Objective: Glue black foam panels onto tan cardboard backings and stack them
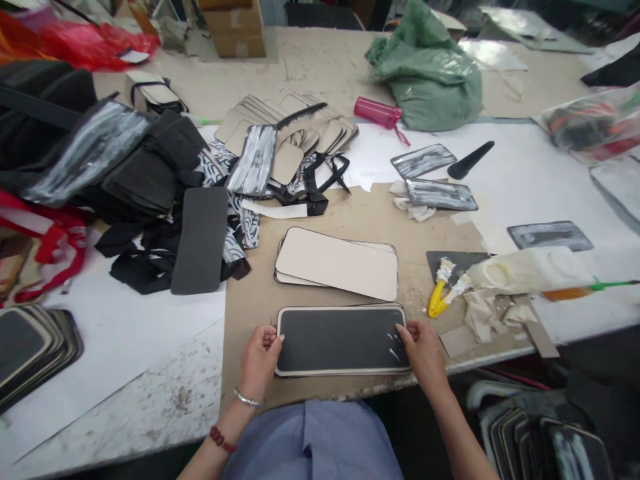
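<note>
I see the left hand (263, 353) and right hand (423, 350) apart, pinching opposite ends of a dark-grey, cream-bordered rectangular panel (340, 340) near the front edge of the paper-covered worktable (185, 400); I'd keep both grips level.

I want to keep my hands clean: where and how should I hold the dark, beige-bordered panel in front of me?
The dark panel is probably best held by its short ends, one hand from each side, where the left hand and right hand are. It lies flat, long sides crosswise, so the ends face the hands; avoid the white streaks near its right end.
</note>
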A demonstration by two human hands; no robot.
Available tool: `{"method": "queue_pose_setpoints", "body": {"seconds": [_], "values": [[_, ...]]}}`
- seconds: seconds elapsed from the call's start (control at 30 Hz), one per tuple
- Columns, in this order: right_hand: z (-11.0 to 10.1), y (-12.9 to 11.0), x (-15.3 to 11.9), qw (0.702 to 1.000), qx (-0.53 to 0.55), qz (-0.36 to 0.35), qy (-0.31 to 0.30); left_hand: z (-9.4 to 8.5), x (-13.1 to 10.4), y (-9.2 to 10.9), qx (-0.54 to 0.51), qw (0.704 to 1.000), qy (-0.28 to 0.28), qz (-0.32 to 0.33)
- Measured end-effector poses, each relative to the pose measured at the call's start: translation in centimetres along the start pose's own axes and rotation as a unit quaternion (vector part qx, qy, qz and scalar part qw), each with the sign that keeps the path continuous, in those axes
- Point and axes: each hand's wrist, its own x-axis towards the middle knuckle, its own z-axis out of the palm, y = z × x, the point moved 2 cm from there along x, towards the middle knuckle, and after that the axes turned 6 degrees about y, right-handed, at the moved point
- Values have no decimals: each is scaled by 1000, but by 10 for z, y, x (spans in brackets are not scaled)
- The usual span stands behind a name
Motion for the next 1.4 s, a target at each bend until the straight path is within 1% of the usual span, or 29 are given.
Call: {"method": "queue_pose_setpoints", "body": {"seconds": [0.2,0.4,0.5,0.57,0.67,0.77,0.83,0.9,0.97,1.03,1.1,1.13,1.2,1.27,1.33,1.4], "values": [[0,1,-1,1000,8,9,7,-1,1,0,3,1000,-10,-6],[-1,-3,-1,1000,15,17,-2,-1,0,0,7,1000,-5,-2],[-1,-2,-1,1000,19,15,-4,0,1,0,6,1000,-3,3],[-2,0,-2,1000,18,11,-15,0,1,-2,1,1000,-3,-3],[-7,3,1,999,4,21,-33,-3,-1,-7,-1,1000,-11,-19],[-15,-2,13,999,-11,33,-12,-10,0,-10,27,999,-11,-19],[-18,-13,25,1000,-6,24,-4,-14,10,-4,50,999,-1,-5],[-17,-26,37,1000,3,2,-17,-14,29,10,68,997,21,34],[-12,-40,48,999,-1,-29,-30,-8,54,33,79,989,43,114],[-6,-51,55,997,-17,-61,-33,3,78,56,92,971,53,217],[1,-56,58,995,-43,-80,-36,18,99,72,106,949,40,293],[5,-57,59,994,-55,-87,-39,25,107,75,115,942,30,314],[10,-56,59,992,-78,-92,-46,39,119,71,127,935,9,332],[11,-54,59,990,-98,-91,-47,49,128,58,131,931,-1,341],[6,-54,64,986,-120,-102,-58,52,135,44,130,930,7,344],[-5,-59,80,980,-142,-119,-79,51,139,32,131,932,4,339]]}}
